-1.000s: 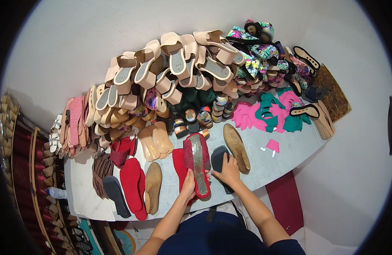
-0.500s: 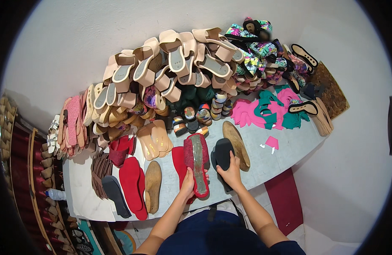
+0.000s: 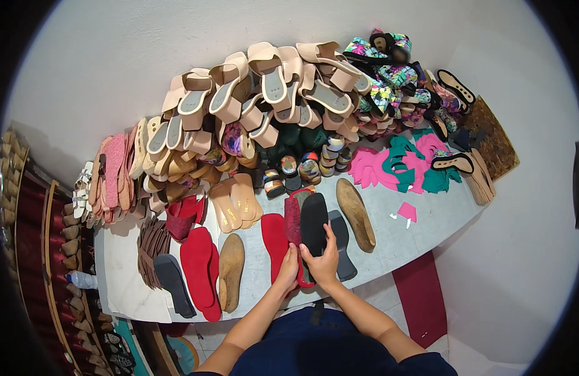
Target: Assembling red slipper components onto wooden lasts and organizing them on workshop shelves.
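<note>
My left hand (image 3: pixel 289 268) is closed around a red shoe upper (image 3: pixel 292 219), held bottom side up. In my right hand (image 3: pixel 322 258) is a black shoe sole (image 3: pixel 313 219), which lies over part of the upturned red underside and hides most of its grey strip. Both hands are close together above the near edge of the table. Just left of them lies a red insole (image 3: pixel 273 237), partly behind the held upper. To the right rest a dark grey sole (image 3: pixel 344 254) and a wooden shoe last (image 3: pixel 355 215).
Farther left lie red insoles (image 3: pixel 195 266), another wooden last (image 3: pixel 231 266), a dark sole (image 3: pixel 171 283) and brown strips (image 3: pixel 152 247). Beige heeled sandals (image 3: pixel 273 81) are piled along the wall. Pink and green scraps (image 3: pixel 402 163) lie at right.
My right hand has lifted the black sole off the table and brought it left onto the red upper's underside. The dark grey sole beneath is now exposed. The whole view has shifted slightly.
</note>
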The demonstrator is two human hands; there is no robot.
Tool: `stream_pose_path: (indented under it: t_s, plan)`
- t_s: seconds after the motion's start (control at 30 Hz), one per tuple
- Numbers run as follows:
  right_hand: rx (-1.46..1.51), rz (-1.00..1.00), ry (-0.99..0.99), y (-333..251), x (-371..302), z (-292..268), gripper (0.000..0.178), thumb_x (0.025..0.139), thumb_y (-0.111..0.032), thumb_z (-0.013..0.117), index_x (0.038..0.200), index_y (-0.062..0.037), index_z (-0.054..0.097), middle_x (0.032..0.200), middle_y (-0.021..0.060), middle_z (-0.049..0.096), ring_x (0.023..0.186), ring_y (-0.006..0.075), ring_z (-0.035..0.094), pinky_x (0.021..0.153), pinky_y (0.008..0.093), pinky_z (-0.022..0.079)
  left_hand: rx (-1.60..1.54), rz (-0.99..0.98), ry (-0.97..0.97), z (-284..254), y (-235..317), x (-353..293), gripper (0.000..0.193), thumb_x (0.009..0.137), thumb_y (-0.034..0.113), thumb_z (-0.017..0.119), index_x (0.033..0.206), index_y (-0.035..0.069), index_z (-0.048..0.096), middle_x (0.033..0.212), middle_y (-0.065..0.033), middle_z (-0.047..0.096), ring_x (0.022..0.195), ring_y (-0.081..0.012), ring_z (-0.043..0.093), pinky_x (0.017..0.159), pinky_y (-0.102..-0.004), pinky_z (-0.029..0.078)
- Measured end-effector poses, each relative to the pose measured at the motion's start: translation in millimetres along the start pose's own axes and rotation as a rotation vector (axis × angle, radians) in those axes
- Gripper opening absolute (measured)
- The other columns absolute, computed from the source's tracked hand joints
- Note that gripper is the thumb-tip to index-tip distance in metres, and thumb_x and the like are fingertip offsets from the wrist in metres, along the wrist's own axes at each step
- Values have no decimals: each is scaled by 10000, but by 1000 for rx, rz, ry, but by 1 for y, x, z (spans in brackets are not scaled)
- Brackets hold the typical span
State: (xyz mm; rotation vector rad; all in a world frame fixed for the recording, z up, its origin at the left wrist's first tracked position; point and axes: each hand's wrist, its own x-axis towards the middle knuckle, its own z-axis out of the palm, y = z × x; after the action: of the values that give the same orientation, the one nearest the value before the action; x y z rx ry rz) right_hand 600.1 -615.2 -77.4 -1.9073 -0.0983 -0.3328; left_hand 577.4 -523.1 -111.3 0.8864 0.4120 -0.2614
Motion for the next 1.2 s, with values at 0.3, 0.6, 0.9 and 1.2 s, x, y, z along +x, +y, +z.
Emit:
stream_pose_path:
  t_s: [0.3,0.6,0.9,1.2]
  plan:
    - [-33,36,-16,-8,-3,12,608,691,-157,661,1180,12,343,1295,269,243,1143,364,364,928,374,320,-38,25,-67,4,-1,-2,486,914,377,225,1248,28,280,1231,-107,365,1126,-172,360,939,-284,308]
    - [-111,10,4,-12,6,15,562,709,-198,647,1168,-11,383,1301,273,228,1213,376,241,973,400,237,-36,10,-62,12,8,0,488,919,367,209,1266,27,253,1244,-111,355,1123,-173,367,937,-278,314]
    - [-98,-8,22,-21,22,20,569,712,-227,645,1165,-4,382,1310,278,193,1222,376,215,980,422,220,72,61,-89,17,14,5,478,917,372,233,1272,54,258,1232,-84,371,1100,-158,393,913,-267,336]
    - [-79,4,-25,-28,23,23,449,779,-269,565,1121,-8,438,1309,280,190,1226,411,160,983,452,180,62,150,-114,1,10,9,495,884,380,360,1254,61,278,1205,-82,401,1077,-158,425,888,-270,362]
